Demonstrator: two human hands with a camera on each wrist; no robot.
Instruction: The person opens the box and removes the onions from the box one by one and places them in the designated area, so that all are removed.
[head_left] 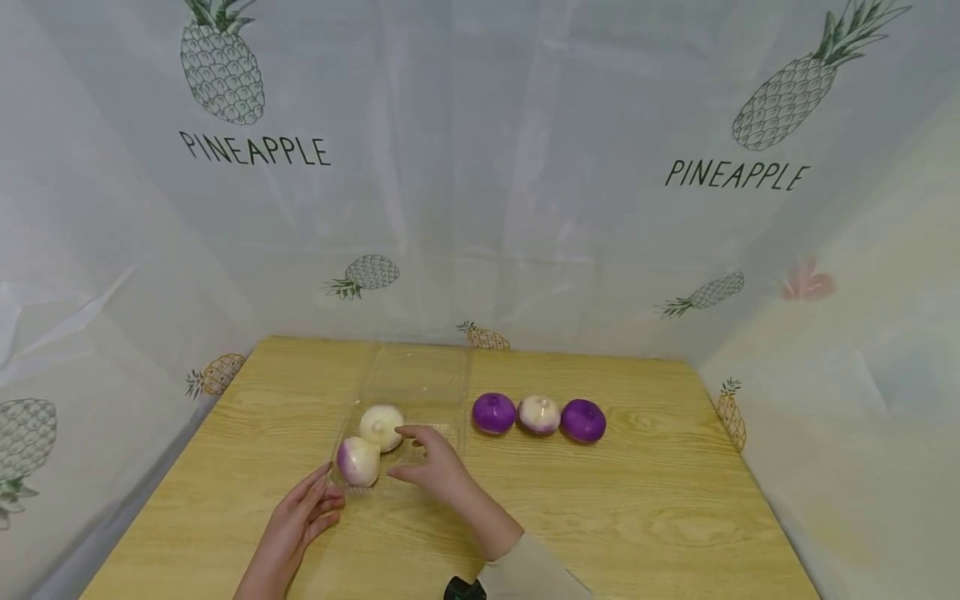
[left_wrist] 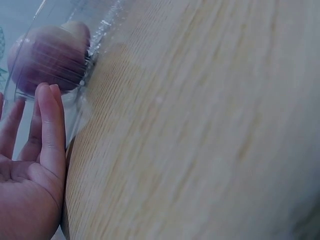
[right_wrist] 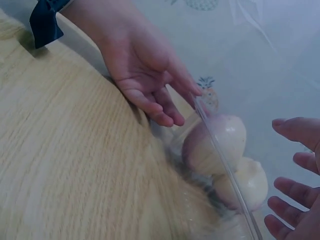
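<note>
A clear plastic clamshell box (head_left: 438, 443) lies opened on the table, its lid folded to the back. Two white-and-purple turnip-like bulbs (head_left: 358, 463) (right_wrist: 215, 145) sit in its left side, one behind the other. My left hand (head_left: 298, 517) pinches the box's front left corner at the rim, its other fingers loosely bent beside the wall (left_wrist: 35, 130). Over the box, just right of the bulbs, my right hand (head_left: 435, 471) has its thumb and fingers spread apart, with nothing held between them. In the right wrist view its fingers (right_wrist: 292, 195) stand apart from the bulbs.
To the right of the box, three more bulbs stand in a row: a purple one (head_left: 493, 413), a whitish one (head_left: 538, 414) and another purple one (head_left: 583, 421). The wooden table (head_left: 637, 517) is backed by a pale curtain (head_left: 480, 183) printed with pineapples.
</note>
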